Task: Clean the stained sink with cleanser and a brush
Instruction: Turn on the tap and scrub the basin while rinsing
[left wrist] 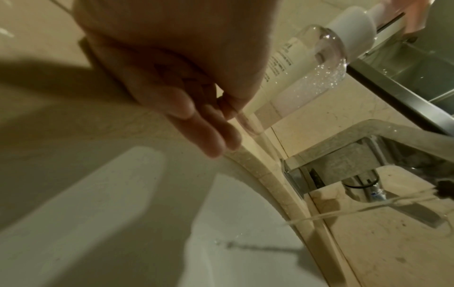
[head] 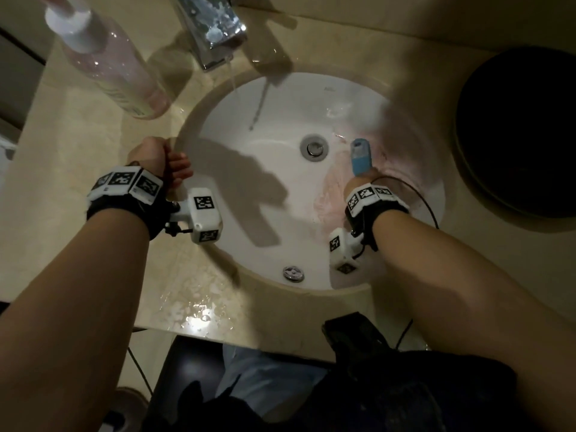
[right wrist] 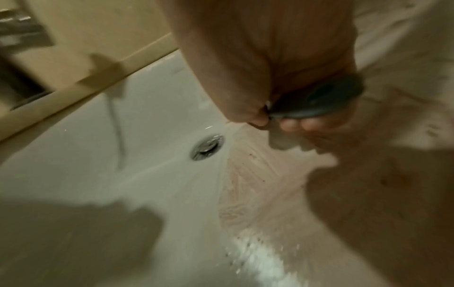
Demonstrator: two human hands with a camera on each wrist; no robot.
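Note:
The white sink (head: pixel 274 126) carries a pinkish stain (head: pixel 335 194) on its right slope beside the drain (head: pixel 314 149). My right hand (head: pixel 361 179) grips a blue brush (head: pixel 361 155) by its handle and holds its head against the stained slope. In the right wrist view the right hand (right wrist: pixel 275 120) wraps the dark handle (right wrist: pixel 319 104) above the stain (right wrist: pixel 258 174), with white foam (right wrist: pixel 258 258) lower down. My left hand (head: pixel 162 163) rests on the sink's left rim; its fingers (left wrist: pixel 216 143) lie fairly straight on the rim's edge (left wrist: pixel 265 174) and hold nothing.
The chrome faucet (head: pixel 215 29) runs a thin stream (head: pixel 232 73) into the basin. A clear pump bottle (head: pixel 106 57) of pink liquid stands on the beige counter (head: pixel 78 135) at back left. A black round object (head: pixel 514 129) sits at right. Puddles (head: pixel 193 316) wet the front counter.

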